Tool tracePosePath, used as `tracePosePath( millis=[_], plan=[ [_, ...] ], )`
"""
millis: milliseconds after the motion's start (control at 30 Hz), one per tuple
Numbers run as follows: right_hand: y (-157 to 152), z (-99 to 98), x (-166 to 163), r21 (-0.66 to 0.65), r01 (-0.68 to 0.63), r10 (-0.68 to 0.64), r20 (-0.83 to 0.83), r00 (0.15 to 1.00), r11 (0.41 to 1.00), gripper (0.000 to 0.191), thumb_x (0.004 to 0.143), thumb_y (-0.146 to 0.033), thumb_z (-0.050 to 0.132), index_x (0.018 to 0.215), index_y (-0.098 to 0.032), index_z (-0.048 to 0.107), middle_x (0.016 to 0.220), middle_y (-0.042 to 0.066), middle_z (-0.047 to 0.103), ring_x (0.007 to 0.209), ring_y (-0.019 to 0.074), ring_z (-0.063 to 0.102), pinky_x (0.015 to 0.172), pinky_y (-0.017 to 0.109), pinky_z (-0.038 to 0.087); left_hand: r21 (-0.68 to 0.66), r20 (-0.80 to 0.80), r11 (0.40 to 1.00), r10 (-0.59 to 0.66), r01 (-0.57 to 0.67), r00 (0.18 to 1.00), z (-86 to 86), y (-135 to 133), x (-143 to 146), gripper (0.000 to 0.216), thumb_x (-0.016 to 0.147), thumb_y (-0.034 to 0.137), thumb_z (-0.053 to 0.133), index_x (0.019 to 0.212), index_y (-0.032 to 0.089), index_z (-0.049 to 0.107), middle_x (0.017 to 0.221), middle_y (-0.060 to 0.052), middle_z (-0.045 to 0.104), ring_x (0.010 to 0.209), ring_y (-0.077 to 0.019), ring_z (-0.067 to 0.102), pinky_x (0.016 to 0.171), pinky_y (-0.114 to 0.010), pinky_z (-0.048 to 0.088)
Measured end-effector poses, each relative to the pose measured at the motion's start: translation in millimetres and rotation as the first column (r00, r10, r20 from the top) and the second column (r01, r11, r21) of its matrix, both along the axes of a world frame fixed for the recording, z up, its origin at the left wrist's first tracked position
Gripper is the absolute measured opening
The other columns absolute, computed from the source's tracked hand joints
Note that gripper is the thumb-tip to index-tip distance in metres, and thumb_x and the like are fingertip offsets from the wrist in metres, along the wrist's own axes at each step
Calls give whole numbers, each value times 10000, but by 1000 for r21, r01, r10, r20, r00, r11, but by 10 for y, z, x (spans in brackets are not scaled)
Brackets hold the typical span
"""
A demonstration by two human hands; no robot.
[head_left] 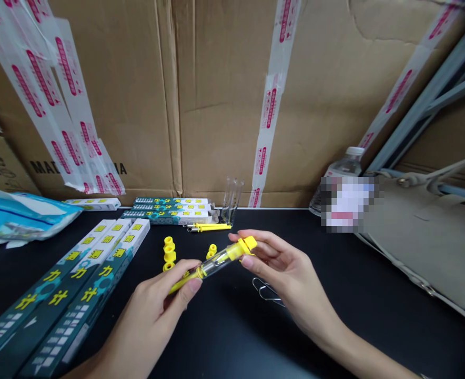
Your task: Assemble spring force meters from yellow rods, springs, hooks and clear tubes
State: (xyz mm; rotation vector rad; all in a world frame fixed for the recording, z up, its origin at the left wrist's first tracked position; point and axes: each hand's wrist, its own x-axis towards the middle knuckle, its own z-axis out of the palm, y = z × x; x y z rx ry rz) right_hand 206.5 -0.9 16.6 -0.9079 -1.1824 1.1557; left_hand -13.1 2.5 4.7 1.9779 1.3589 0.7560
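Between my two hands is a tubular spring scale (219, 260), tilted up to the right, with a clear tube, a yellow rod and a yellow cap. My left hand (159, 302) pinches its lower left end, where the rod meets the tube. At the upper right end, my right hand (285, 266) has its fingers closed around the capped end. Bent metal wire hooks (268, 292) lie on the table just under my right hand. Small yellow caps (169, 253) stand behind my left hand, with more yellow pieces (212, 249) beyond the tube.
Yellow rods with springs (211, 228) lie behind, near upright clear tubes (231, 201). Long printed boxes lie at left (98, 279) and at the back (169, 215). A blue packet (27, 218), bottle (341, 171) and beige bag (433, 242) flank the black table. Cardboard (216, 116) walls the back.
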Motion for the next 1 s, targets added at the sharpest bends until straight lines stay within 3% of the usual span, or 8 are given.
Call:
tracePosePath(
  millis=[267, 367, 500, 767, 867, 1000],
  plan=[
    [2, -45, -35, -74, 0, -6, -82, 997, 997, 323, 758, -345, 851, 756, -222, 553, 880, 30, 794, 926, 239, 754, 877, 361, 581, 39, 33, 999, 6, -8, 999, -1, -6, 10, 388, 972, 513, 450, 1129, 260, 699, 704, 35, 637, 640, -163, 582, 619, -212, 438],
    [-4, -40, -27, -89, -9, 2, -77, 997, 996, 306, 771, -336, 845, 892, -231, 585, 905, 25, 794, 923, 229, 752, 863, 348, 578, 28, 14, 1000, 9, -9, 1000, 14, 3, 11, 399, 966, 521, 444, 1112, 252, 700, 689, 31, 628, 639, -169, 584, 616, -219, 440],
    [-34, -19, -15, -78, -54, 49, -74, 996, 995, 419, 805, -318, 820, 1154, -256, 596, 1009, 37, 793, 958, 217, 749, 868, 315, 570, 26, 9, 1000, 8, -8, 1000, 1, 5, 1, 387, 976, 515, 438, 1131, 265, 689, 705, 37, 630, 650, -165, 587, 627, -220, 437],
    [-36, -40, -21, -20, -83, 80, -107, 991, 996, 146, 887, -279, 749, 973, -229, 642, 1046, 23, 793, 990, 182, 745, 945, 294, 554, 21, 1, 1000, -5, 5, 1000, 22, 1, 6, 379, 979, 500, 441, 1126, 251, 687, 709, 39, 629, 636, -154, 581, 616, -214, 436],
    [-22, -57, -20, -23, -87, 83, -134, 987, 996, 162, 886, -268, 753, 859, -223, 599, 1025, 15, 800, 999, 179, 744, 943, 293, 556, 19, -1, 1000, -3, 3, 1000, 26, 0, 9, 382, 981, 508, 429, 1104, 254, 686, 693, 42, 620, 628, -155, 571, 601, -213, 429],
    [-13, -68, -20, -51, -80, 71, -147, 986, 995, 217, 872, -274, 772, 1004, -249, 601, 974, -2, 809, 967, 164, 753, 910, 268, 557, 8, 11, 1000, -5, 5, 1000, 4, -6, 10, 394, 978, 518, 427, 1124, 255, 681, 706, 39, 626, 645, -157, 576, 616, -212, 433]
  ],
)
